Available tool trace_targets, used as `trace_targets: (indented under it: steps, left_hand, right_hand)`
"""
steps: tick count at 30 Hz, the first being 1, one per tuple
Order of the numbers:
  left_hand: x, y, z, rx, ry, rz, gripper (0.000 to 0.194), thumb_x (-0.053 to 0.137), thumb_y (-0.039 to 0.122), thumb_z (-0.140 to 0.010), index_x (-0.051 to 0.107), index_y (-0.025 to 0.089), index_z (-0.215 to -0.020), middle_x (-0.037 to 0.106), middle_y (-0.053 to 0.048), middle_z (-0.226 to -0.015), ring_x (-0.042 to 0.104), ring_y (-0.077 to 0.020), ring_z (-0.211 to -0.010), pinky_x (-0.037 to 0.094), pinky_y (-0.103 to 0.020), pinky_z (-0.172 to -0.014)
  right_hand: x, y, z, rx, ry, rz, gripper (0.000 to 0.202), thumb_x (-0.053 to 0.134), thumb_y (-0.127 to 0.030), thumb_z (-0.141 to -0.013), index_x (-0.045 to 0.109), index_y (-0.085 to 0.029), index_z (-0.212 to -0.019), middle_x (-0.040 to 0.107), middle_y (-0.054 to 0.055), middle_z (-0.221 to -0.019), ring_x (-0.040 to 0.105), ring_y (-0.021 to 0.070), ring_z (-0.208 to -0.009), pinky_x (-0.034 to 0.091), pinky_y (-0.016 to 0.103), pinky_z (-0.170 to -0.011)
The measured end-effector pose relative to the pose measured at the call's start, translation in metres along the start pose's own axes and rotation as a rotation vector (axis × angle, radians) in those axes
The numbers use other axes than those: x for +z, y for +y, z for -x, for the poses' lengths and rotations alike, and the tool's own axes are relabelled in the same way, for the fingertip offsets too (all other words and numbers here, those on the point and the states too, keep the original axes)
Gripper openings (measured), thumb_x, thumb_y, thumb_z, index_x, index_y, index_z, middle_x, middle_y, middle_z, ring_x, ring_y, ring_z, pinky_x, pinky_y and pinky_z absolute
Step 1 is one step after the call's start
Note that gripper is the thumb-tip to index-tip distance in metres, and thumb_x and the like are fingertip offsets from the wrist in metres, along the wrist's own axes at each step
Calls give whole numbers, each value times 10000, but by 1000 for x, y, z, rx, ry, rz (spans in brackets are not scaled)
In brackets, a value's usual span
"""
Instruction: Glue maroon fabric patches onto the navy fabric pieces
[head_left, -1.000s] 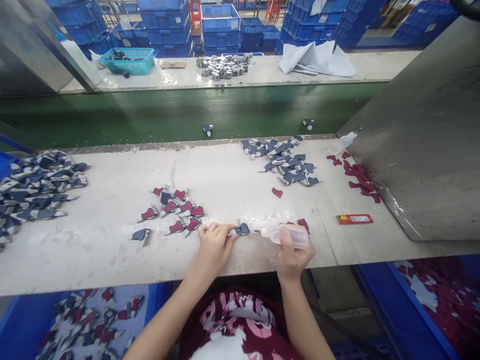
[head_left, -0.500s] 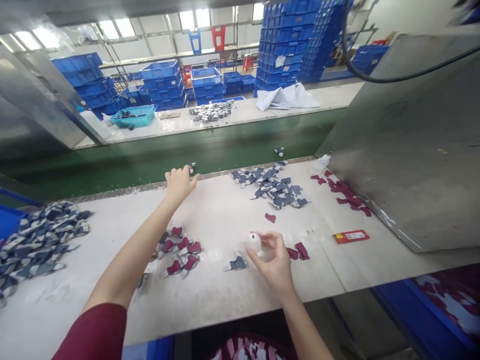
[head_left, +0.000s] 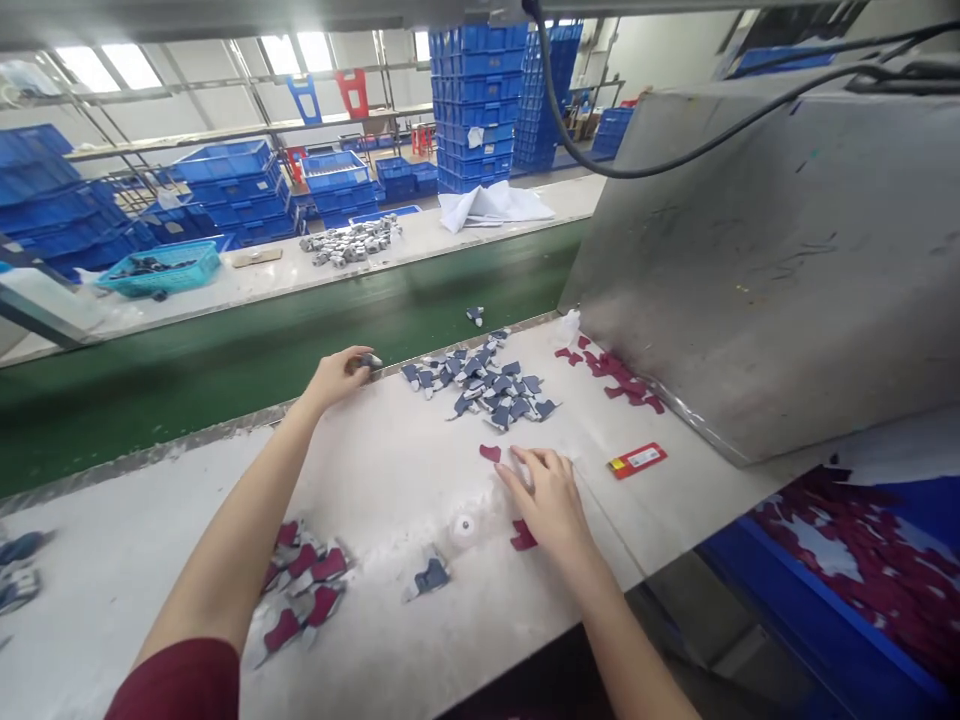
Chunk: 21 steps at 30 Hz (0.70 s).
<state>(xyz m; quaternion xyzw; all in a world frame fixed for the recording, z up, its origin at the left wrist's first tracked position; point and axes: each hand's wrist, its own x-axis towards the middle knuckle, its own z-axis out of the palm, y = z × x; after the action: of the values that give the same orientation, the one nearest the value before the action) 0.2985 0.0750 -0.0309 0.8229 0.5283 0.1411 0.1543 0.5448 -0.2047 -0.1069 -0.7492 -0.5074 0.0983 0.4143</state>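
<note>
My left hand (head_left: 343,378) is curled around a small dark-and-white piece (head_left: 370,361) at the far edge of the table, beside the green belt. My right hand (head_left: 551,500) hovers over the table with thumb and fingers apart, close to a flat maroon piece (head_left: 490,453). Another maroon piece (head_left: 523,536) lies partly under that hand. A small round white bottle (head_left: 465,527) with a dark tip stands left of it. Near the bottle lies one blue-grey and white piece (head_left: 430,575). A cluster of maroon and white pieces (head_left: 322,606) rests by my left forearm.
A heap of blue-grey and white pieces (head_left: 495,385) lies ahead, with loose maroon pieces (head_left: 619,380) along the metal housing (head_left: 750,280). A red packet (head_left: 637,460) is at the right. Beyond the green belt (head_left: 315,330) stands a turquoise basket (head_left: 165,270). A black cable hangs above.
My right hand has let go of the white bottle and moved right, towards the maroon pieces. The left hand has closed around the piece at the far edge. The view has turned right.
</note>
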Motion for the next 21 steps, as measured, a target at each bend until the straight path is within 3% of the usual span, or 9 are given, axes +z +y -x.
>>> trace_targets:
  steps: [3,5,8,11,14,18,21]
  left_hand:
    - [5,29,-16,154,-137,52,420,577,446,-927,644,240,-1287,798,-9,-871,710,-199,-809,543,-292,-819]
    - [13,49,-33,194,-149,35,456,459,491,-970,657,197,-1258,791,-51,-849,713,-231,-818,541,-322,-816]
    - [35,76,-66,204,-93,-35,440,420,380,-986,641,151,-1290,754,-138,-1078,676,-293,-1027,493,-393,-944]
    - [63,99,-99,236,-91,-89,458,449,256,-965,569,206,-1404,617,-170,-1356,545,-338,-1271,413,-452,-1052]
    - [83,117,-122,236,-128,-120,453,476,236,-954,583,256,-1394,563,-180,-1418,501,-382,-1314,407,-526,-1040]
    - [89,125,-127,223,-157,-130,348,488,244,-945,692,163,-1215,681,-207,-1198,589,-389,-1190,422,-538,-1011]
    - [78,124,-109,271,-165,-97,321,462,283,-961,740,138,-1027,726,-185,-1079,625,-348,-1123,442,-460,-1006]
  right_hand:
    - [14,1,-9,-51,1,80,313,609,-442,-925,731,-224,-1112,633,123,-956,579,306,-943,511,474,-848]
    - [20,-2,-10,-72,2,89,242,598,-383,-940,733,-228,-1067,614,119,-936,570,301,-924,512,464,-828]
    - [24,-4,-9,-75,18,58,165,575,-314,-953,711,-230,-991,619,113,-934,568,295,-912,515,451,-802]
    - [25,-5,-9,-65,-8,-8,94,578,-243,-939,667,-231,-910,650,89,-916,587,281,-905,522,432,-791]
    - [21,-7,-11,-71,-78,-103,106,595,-201,-913,632,-238,-821,678,57,-852,606,262,-889,532,406,-784]
    - [11,-14,-11,-84,-128,-273,104,617,-219,-891,642,-239,-792,716,30,-828,645,229,-890,543,354,-778]
    - [3,-19,-9,-25,-106,-343,100,646,-276,-864,682,-232,-782,719,26,-806,654,195,-777,541,315,-713]
